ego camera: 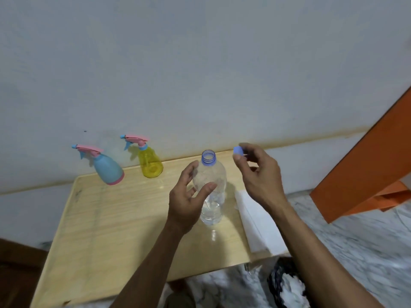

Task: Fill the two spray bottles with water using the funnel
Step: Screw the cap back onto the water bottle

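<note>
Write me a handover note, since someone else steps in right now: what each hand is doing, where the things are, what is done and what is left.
Left hand: open, fingers beside the clear water bottle, apparently loose.
Right hand: pinches the bottle's blue cap, lifted off to the right of the neck.
Water bottle: upright on the wooden table, uncapped, a little water at the bottom.
Blue spray bottle and yellow spray bottle: at the table's far edge, spray heads still on. Folded white cloth on the table's right side.
Done: cap removed.
Left: remove spray heads, fill both. No funnel in view.
</note>
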`<state>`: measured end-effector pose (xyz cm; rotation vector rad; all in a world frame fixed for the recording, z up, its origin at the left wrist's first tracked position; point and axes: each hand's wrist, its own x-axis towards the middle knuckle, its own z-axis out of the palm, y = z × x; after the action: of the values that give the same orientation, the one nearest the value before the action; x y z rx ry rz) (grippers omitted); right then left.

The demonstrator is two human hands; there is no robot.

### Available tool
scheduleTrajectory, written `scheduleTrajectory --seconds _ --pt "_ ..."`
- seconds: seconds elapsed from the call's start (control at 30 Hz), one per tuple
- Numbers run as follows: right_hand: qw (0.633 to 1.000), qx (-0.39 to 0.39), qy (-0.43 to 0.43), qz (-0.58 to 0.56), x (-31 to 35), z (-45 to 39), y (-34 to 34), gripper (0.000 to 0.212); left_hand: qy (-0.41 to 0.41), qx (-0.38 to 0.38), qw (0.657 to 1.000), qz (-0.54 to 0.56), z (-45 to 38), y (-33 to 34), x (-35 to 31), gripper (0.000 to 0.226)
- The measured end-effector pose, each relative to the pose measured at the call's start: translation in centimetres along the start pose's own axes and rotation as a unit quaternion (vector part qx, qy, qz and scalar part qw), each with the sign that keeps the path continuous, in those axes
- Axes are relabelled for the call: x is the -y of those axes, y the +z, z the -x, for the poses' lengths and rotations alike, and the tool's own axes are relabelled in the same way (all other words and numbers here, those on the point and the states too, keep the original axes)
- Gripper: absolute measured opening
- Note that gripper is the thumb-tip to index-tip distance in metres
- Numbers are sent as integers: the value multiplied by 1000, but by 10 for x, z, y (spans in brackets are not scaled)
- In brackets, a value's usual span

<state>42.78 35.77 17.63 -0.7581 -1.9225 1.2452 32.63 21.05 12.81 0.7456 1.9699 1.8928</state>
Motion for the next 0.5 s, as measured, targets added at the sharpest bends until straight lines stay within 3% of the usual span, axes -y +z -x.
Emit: scheduleTrajectory --seconds 0.1,0.2,0.33,0.5 --pt "984 129 -105 66 34 -13 0 31 -10 16 1000 -16 5 0 6 57" --pt "937 227 -175 200 41 -24 4 35 -6 25 999 -26 10 1 6 56" --pt "896 285 -207 271 47 -34 7 33 -8 22 1000 -16 7 0 4 57" --pt "882 299 -215 293 47 -32 9 34 -2 24 999 -34 9 -1 6 62"
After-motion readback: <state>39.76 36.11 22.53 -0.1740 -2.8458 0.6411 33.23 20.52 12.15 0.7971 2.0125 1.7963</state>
